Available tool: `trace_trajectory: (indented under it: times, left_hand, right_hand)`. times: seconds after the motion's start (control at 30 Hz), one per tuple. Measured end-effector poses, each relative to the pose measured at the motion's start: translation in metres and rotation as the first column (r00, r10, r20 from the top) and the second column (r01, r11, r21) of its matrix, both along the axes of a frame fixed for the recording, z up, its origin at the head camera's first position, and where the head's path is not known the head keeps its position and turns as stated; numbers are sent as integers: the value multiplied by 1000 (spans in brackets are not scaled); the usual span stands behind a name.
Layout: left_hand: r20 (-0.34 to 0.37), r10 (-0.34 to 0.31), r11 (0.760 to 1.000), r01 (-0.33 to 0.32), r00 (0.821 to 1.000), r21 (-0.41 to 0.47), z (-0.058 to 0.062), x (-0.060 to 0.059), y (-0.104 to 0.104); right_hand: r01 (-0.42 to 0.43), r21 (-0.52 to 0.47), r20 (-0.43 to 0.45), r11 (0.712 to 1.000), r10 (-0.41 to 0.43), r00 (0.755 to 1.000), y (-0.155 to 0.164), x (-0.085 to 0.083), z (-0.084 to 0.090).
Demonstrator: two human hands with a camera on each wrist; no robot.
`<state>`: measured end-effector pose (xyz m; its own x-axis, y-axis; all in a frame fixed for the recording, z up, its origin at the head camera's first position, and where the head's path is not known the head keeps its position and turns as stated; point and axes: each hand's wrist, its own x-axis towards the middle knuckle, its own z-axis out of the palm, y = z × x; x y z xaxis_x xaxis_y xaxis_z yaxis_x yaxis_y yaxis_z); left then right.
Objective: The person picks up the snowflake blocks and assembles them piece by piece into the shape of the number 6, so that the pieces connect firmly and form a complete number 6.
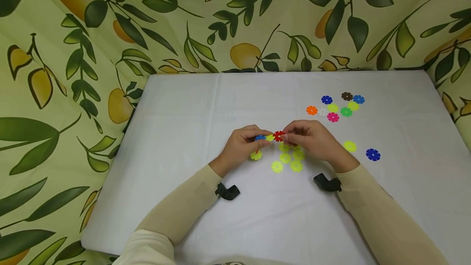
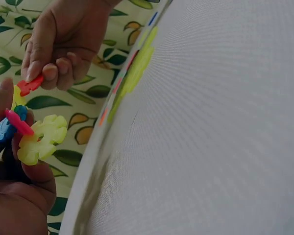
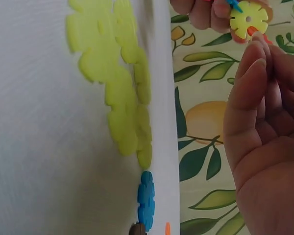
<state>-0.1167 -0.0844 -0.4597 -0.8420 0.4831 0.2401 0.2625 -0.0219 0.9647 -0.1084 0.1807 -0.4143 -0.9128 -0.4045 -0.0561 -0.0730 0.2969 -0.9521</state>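
The person's left hand point(image 1: 241, 146) grips a small cluster of interlocked plastic flower-shaped discs point(image 2: 32, 132), yellow, blue and pink-red, thumb and curled fingers pinching it above the middle of the white table point(image 1: 206, 109). The right hand point(image 1: 312, 139) pinches a single red plastic flower-shaped disc point(image 1: 278, 135) between thumb and fingertips, held just beside the cluster. Under and between the hands, loose yellow-green flower discs point(image 1: 286, 159) lie flat on the table. To the right lie one more yellow-green disc point(image 1: 349, 146) and a dark blue disc point(image 1: 373, 154). Farther back sits a mixed-colour group of discs point(image 1: 336, 106). A leaf-and-lemon patterned cloth point(image 1: 73, 52) surrounds the table.
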Motion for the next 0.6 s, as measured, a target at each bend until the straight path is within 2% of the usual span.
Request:
trace_trajectory:
  times: [0.23, 0.4, 0.6]
  left_hand:
    - [9, -78, 997, 78, 997, 4, 1, 1, -1]
    - [6, -110, 994, 110, 994, 3, 2, 1, -1]
    - [56, -161, 987, 161, 985, -2, 3, 0, -1]
  right_hand:
    - [-64, 12, 29, 998, 64, 998, 3, -2, -2]
    - [-112, -30, 60, 993, 114, 992, 4, -4, -6]
    - [-154, -32, 98, 988, 157, 983, 6, -4, -8]
